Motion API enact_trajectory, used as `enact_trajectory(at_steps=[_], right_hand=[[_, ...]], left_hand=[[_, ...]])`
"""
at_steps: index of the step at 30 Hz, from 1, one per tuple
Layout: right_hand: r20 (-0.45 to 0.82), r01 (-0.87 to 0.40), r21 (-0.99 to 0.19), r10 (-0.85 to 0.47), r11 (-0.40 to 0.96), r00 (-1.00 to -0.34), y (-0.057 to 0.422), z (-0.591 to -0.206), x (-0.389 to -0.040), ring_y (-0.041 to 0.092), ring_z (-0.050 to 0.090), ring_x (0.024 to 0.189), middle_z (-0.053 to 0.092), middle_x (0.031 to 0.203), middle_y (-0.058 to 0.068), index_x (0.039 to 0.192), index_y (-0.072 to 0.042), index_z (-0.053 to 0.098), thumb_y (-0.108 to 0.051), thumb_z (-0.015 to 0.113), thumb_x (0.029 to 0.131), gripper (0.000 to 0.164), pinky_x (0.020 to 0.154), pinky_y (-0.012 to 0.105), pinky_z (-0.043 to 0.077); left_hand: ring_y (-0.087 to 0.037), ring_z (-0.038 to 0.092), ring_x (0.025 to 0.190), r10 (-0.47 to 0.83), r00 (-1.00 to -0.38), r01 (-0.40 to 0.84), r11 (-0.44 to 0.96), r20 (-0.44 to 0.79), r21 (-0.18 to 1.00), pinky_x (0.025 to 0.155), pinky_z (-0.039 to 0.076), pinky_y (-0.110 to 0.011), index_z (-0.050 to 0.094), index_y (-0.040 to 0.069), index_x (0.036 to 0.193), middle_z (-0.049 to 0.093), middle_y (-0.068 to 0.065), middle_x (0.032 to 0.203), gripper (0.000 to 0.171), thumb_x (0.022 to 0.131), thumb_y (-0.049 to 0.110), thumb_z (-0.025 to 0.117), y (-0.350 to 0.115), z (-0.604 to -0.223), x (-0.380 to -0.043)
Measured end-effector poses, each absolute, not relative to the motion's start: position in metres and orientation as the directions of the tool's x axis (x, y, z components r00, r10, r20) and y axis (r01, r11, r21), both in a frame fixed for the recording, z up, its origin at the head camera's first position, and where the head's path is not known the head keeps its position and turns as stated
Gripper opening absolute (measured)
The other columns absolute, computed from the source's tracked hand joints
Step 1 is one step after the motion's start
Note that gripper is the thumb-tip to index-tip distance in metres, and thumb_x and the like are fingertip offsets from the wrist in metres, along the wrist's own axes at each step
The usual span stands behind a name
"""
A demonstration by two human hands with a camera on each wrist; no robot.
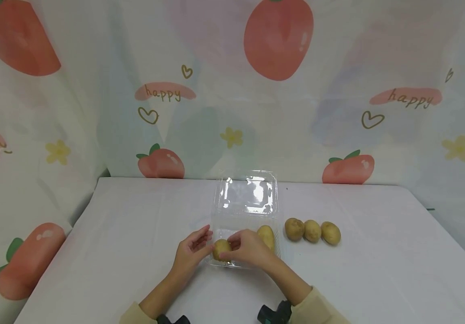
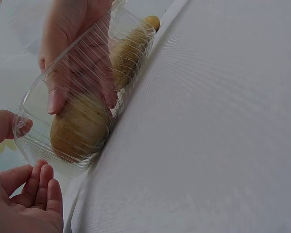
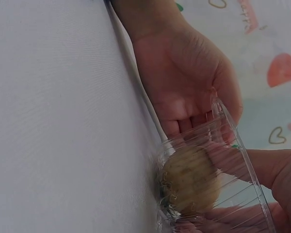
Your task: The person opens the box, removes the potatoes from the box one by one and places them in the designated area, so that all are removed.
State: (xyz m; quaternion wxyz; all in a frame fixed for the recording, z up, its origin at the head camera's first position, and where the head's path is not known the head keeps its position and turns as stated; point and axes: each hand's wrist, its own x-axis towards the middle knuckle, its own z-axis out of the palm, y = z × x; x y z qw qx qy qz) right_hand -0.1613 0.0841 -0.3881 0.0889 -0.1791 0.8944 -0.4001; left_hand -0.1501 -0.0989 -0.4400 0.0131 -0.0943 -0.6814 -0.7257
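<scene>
A clear plastic clamshell box (image 1: 232, 265) sits on the table with its hinged lid (image 1: 245, 193) raised at the back. Inside its left front part is a round potato (image 1: 221, 249), which my right hand (image 1: 250, 246) grips between thumb and fingers. Seen through the ribbed wall in the left wrist view, this potato (image 2: 81, 128) is low in the box. My left hand (image 1: 192, 249) holds the box's left rim, a digit over the edge and other fingers outside the wall. A longer potato (image 1: 266, 237) lies at the box's right side, partly behind my right hand.
To the right of the box, three more potatoes (image 1: 312, 231) lie in a row on the white-covered table (image 1: 370, 270). A printed curtain (image 1: 224, 90) hangs along the table's back and left edges. Dark wrist devices (image 1: 274, 312) show at both sleeves.
</scene>
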Motion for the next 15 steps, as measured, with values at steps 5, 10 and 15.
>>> enact_trajectory(at_steps=[5,10,15], right_hand=[[-0.025,-0.244,-0.735,-0.384,0.633,-0.923,0.0818,-0.3871,-0.1622,0.019,0.062,0.079,0.067,0.085,0.008,0.099,0.006,0.066,-0.031,0.079,0.068,0.050,0.068,0.031,0.051],[-0.001,-0.270,-0.730,-0.397,0.628,-0.918,0.0798,-0.3892,-0.1644,0.016,0.059,0.077,0.066,0.084,0.006,0.097,0.006,0.067,-0.032,0.080,0.067,0.050,0.066,0.030,0.050],[-0.004,-0.277,-0.722,-0.405,0.634,-0.914,0.0787,-0.3907,-0.1663,0.015,0.057,0.078,0.066,0.086,0.006,0.099,0.006,0.066,-0.032,0.080,0.067,0.051,0.068,0.030,0.049]], left_hand=[[-0.036,0.050,0.111,0.107,-0.982,0.150,-0.072,0.157,0.986,0.093,0.041,-0.023,0.047,-0.012,0.126,0.053,-0.028,0.117,0.051,0.080,-0.003,0.065,-0.0991,-0.4396,-0.1504],[-0.034,0.051,0.111,0.103,-0.983,0.149,-0.067,0.155,0.987,0.093,0.041,-0.024,0.047,-0.012,0.126,0.053,-0.027,0.117,0.051,0.079,-0.002,0.066,-0.0990,-0.4392,-0.1500],[-0.032,0.051,0.110,0.099,-0.984,0.142,-0.071,0.149,0.987,0.092,0.041,-0.022,0.047,-0.012,0.126,0.053,-0.027,0.116,0.051,0.079,-0.002,0.065,-0.0988,-0.4390,-0.1500]])
